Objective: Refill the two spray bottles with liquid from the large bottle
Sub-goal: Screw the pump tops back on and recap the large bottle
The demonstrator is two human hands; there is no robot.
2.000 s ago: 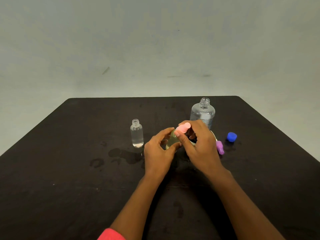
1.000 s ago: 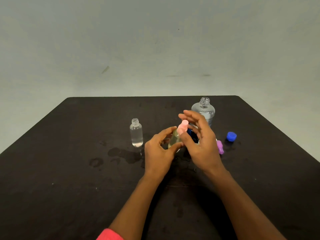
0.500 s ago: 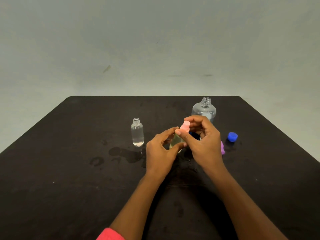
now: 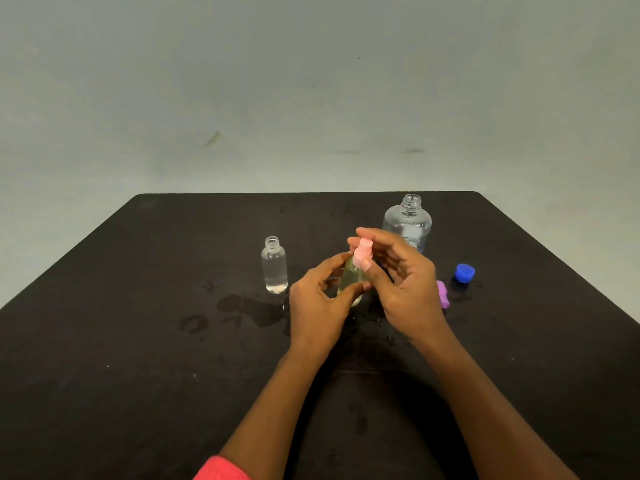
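Observation:
My left hand (image 4: 317, 308) grips the body of a small spray bottle (image 4: 350, 280) holding yellowish liquid, at the table's middle. Its pink spray head (image 4: 363, 256) is pinched between the thumb and fingers of my right hand (image 4: 403, 289). A second small clear bottle (image 4: 274, 266) stands uncapped to the left, partly filled with clear liquid. The large clear bottle (image 4: 408, 221) stands uncapped behind my right hand, its lower part hidden.
A blue cap (image 4: 464, 273) and a purple spray head (image 4: 443, 294) lie on the black table (image 4: 138, 358) right of my right hand. Wet patches (image 4: 249, 311) spread in front of the clear bottle. A grey wall rises behind the table.
My right hand has kept shifting its fingers round the pink spray head, letting go and pinching again. The bottle, my left hand and the other things have stayed in place.

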